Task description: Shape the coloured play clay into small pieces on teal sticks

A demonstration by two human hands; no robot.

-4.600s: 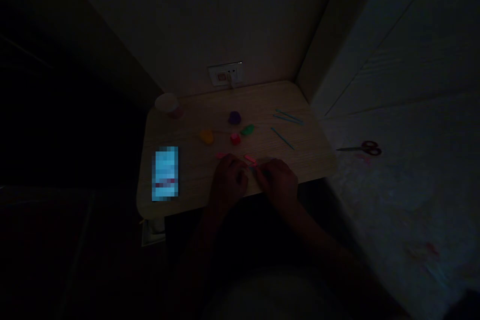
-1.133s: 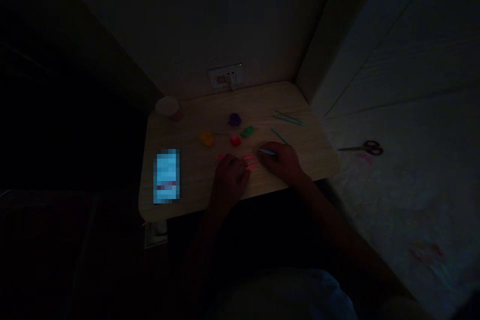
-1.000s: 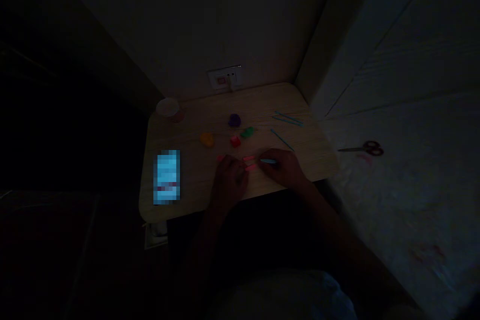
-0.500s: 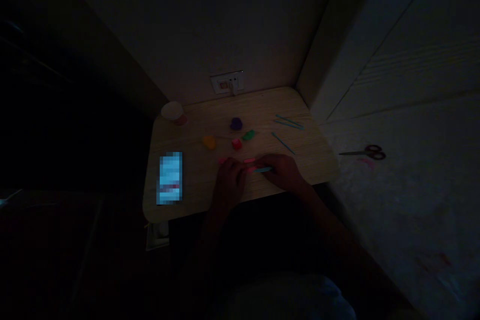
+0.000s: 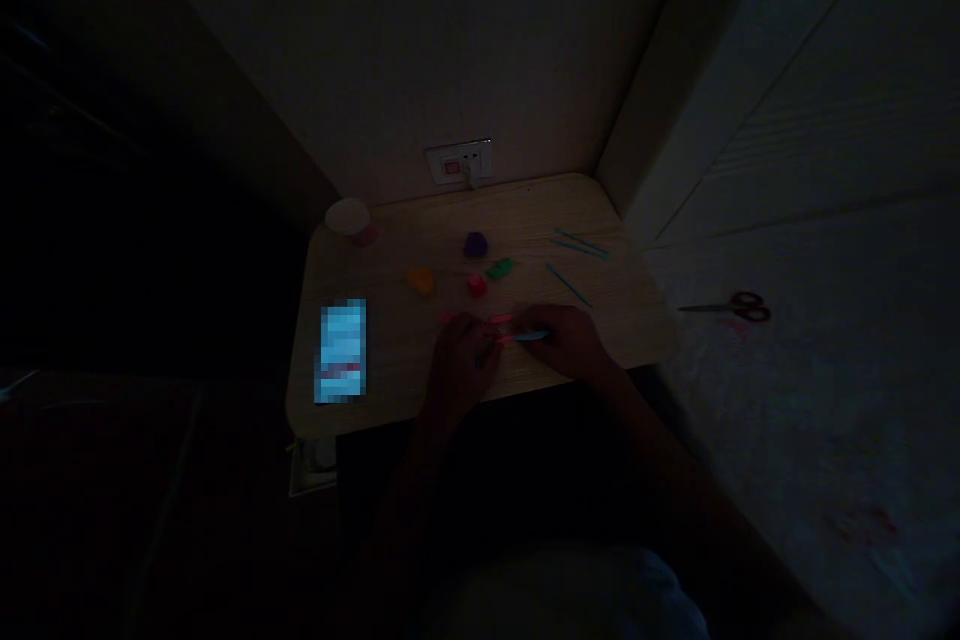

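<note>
In the dim head view, my right hand point(image 5: 568, 335) is closed around a light blue stick-like tool point(image 5: 531, 335). Its tip points left, at a small pink piece point(image 5: 504, 339) pinched in the fingers of my left hand point(image 5: 463, 355). The pink piece looks like modelling clay. A pink strip point(image 5: 501, 318) lies just beyond the fingertips, and more pink material point(image 5: 448, 317) shows behind the left hand. Farther back on the table sit a red lump point(image 5: 477, 286), a green piece point(image 5: 499, 268), a purple lump point(image 5: 475, 245) and a yellow lump point(image 5: 421, 281).
Blue sticks point(image 5: 568, 285) lie at the right of the small wooden table point(image 5: 397, 360). A phone point(image 5: 342, 352) glows at left, with a paper cup point(image 5: 349, 218) behind it. A wall socket point(image 5: 459, 162) holds a plug. Scissors point(image 5: 739, 308) lie on the pale surface at right.
The camera view has shifted slightly. Both hands stay together at the pink piece, with the blue tool angled a little differently and the left fingers slightly turned.
</note>
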